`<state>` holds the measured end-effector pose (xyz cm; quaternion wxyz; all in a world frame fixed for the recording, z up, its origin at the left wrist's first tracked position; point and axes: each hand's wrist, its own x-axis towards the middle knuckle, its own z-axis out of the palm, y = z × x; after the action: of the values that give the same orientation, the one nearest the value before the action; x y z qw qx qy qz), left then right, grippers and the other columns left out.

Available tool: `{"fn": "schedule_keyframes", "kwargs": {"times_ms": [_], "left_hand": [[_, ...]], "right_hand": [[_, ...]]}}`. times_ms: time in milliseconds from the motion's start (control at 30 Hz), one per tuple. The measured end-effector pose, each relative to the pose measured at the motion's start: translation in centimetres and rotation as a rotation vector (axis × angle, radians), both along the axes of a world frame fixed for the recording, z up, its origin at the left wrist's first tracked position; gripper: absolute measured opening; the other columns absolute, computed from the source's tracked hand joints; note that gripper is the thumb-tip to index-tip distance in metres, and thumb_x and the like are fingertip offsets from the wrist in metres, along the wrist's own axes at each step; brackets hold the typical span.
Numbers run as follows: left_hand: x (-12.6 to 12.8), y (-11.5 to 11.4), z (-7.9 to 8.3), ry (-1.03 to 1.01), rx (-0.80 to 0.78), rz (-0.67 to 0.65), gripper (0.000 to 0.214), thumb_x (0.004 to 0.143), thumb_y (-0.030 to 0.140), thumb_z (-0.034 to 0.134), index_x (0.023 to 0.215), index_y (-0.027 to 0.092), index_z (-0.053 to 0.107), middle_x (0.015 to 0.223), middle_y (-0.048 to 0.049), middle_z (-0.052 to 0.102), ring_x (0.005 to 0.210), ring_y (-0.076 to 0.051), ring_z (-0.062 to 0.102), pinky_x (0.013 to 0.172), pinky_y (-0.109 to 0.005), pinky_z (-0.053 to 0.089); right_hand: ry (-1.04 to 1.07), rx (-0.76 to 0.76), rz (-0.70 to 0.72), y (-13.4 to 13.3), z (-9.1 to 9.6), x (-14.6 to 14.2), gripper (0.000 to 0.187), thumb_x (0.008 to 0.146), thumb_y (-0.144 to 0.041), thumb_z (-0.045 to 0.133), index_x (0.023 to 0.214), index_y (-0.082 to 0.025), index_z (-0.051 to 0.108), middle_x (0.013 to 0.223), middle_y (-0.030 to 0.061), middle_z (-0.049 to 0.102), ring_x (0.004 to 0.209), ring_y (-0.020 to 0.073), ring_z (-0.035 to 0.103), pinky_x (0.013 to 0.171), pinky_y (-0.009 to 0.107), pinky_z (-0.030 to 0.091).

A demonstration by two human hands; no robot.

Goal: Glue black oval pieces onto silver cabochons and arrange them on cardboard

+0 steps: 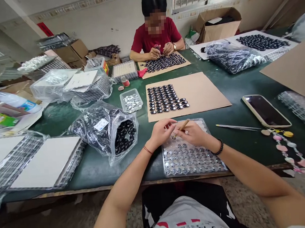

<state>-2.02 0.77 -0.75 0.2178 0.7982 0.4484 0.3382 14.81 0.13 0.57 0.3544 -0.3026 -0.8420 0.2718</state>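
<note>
My left hand (162, 131) and my right hand (193, 134) meet above a clear plastic tray (171, 166) filled with rows of small round silver pieces. The right hand pinches a thin wooden stick (183, 125). My left fingers are curled together around something too small to make out. Just beyond the tray lies a brown cardboard sheet (205, 93) with rows of shiny black oval pieces (165, 98) on its left half.
An open plastic bag of black pieces (117, 131) lies left of my hands. Metal tweezers (236, 126), a phone (266, 110) and a bead charm (286, 147) lie to the right. A small tub of silver pieces (131, 101) stands ahead. A person in red (158, 38) works opposite.
</note>
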Motion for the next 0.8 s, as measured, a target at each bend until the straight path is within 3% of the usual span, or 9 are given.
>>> {"fn": "schedule_keyframes", "kwargs": {"times_ms": [133,300,533,800], "left_hand": [[-0.2,-0.2,0.9,0.120,0.044,-0.105,0.025,0.086,0.032,0.040,0.083,0.017,0.061,0.082,-0.0041,0.062,0.080,-0.016,0.053,0.077,-0.029,0.039],[-0.5,0.1,1.0,0.261,0.078,-0.048,0.025,0.085,0.030,0.040,0.073,0.017,0.058,0.080,-0.0053,0.059,0.081,-0.018,0.049,0.078,-0.033,0.038],[-0.4,0.4,0.6,-0.068,-0.172,0.009,0.028,0.087,0.034,0.036,0.075,0.016,0.053,0.075,-0.0025,0.055,0.073,-0.014,0.050,0.071,-0.026,0.040],[-1.2,1.2,0.2,-0.289,-0.256,0.180,0.026,0.082,0.035,0.044,0.069,0.015,0.054,0.069,-0.0006,0.055,0.069,-0.013,0.050,0.068,-0.026,0.039]], "right_hand": [[0.092,0.113,-0.132,0.6,-0.7,0.1,0.023,0.086,-0.026,0.046,0.070,-0.016,0.059,0.069,0.0051,0.063,0.065,0.0134,0.057,0.063,0.025,0.043],[0.023,0.158,-0.203,1.1,-0.9,0.1,0.028,0.087,-0.031,0.045,0.066,-0.016,0.059,0.069,0.0056,0.064,0.064,0.0143,0.058,0.063,0.024,0.042],[0.030,0.111,-0.255,1.1,-0.4,0.3,0.030,0.089,-0.035,0.039,0.074,-0.018,0.059,0.068,0.0031,0.064,0.059,0.0127,0.056,0.056,0.022,0.039],[0.066,0.094,-0.328,1.1,-0.1,0.2,0.029,0.089,-0.034,0.039,0.072,-0.019,0.057,0.066,0.0026,0.060,0.060,0.0140,0.054,0.057,0.024,0.038]]}}
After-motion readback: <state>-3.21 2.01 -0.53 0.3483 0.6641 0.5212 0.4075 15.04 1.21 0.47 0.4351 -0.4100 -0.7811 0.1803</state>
